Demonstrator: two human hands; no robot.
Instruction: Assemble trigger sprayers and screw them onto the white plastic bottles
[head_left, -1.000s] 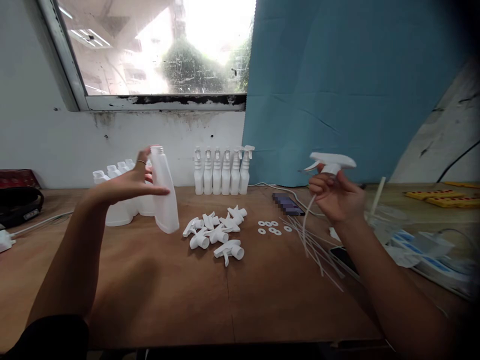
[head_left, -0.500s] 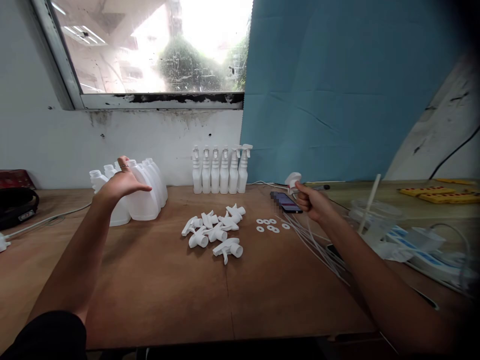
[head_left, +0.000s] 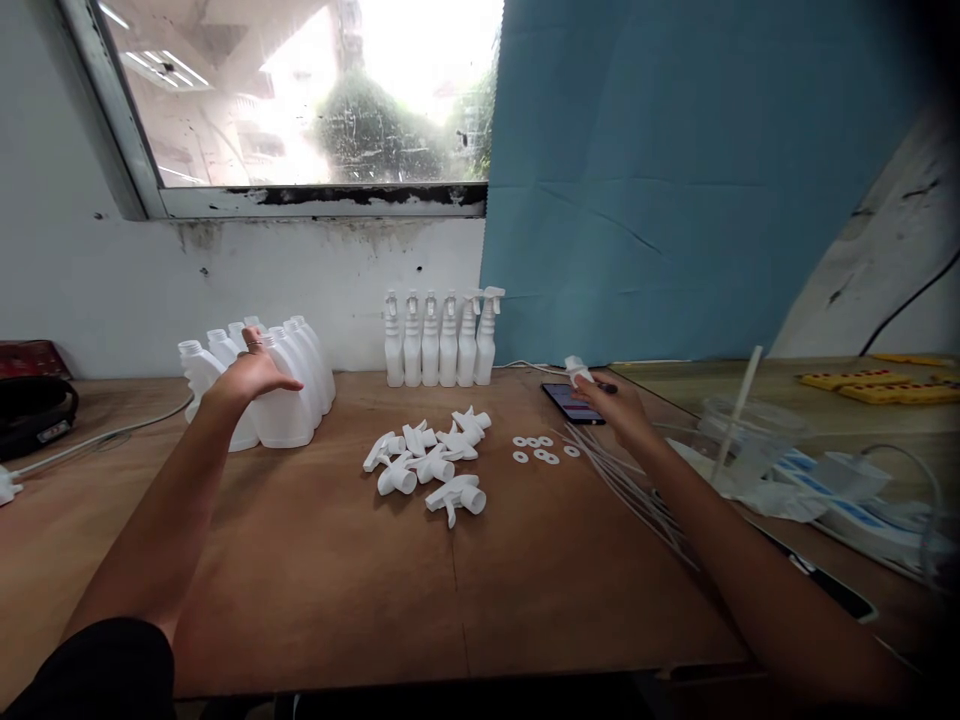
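My left hand [head_left: 251, 375] reaches out to a cluster of empty white bottles [head_left: 289, 405] at the back left of the wooden table [head_left: 360, 590]. Its fingers are spread and rest on one bottle's shoulder. My right hand [head_left: 615, 408] is stretched over a dark phone [head_left: 568, 400] lying flat, and it is closed round a white spray trigger head [head_left: 577, 368]. Between the hands lies a pile of loose trigger heads [head_left: 431, 465].
Several finished spray bottles [head_left: 442, 340] stand in a row against the wall. Small white washers [head_left: 544, 450] and thin dip tubes [head_left: 634, 485] lie right of the pile. A clear cup with a straw [head_left: 750, 430] and cables sit at the right; a dark bag [head_left: 34, 405] is far left.
My left hand has set the bottle it held back among the empty bottles. My right hand has dropped from chest height and reached forward to the phone, the trigger head still in it.
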